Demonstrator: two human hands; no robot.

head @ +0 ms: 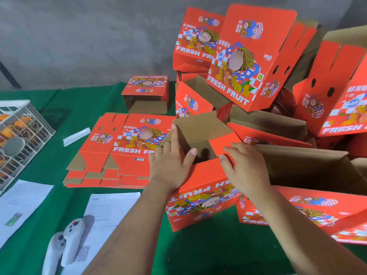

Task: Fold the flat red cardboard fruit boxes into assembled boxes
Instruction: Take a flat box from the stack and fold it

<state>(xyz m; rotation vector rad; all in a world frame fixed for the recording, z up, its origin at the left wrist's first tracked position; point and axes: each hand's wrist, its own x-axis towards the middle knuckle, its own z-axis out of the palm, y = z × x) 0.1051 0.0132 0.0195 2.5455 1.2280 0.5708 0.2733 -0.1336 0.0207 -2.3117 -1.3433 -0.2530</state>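
Observation:
A red fruit box (200, 203) stands in front of me on the green table, opened into a tube with its brown inside showing. My left hand (170, 161) rests on its near left top edge, forefinger pointing up along a brown flap (198, 128) and thumb hooked over the rim. My right hand (244, 167) presses a red flap (220, 144) down into the opening with curled fingers. A stack of flat red boxes (117, 151) lies to the left of the box.
Several assembled red boxes (248, 60) are piled at the back right and right. One box (146, 94) lies on its side behind the stack. A white wire basket (21, 135) sits far left, papers (111, 211) and two white controllers (67, 243) near left.

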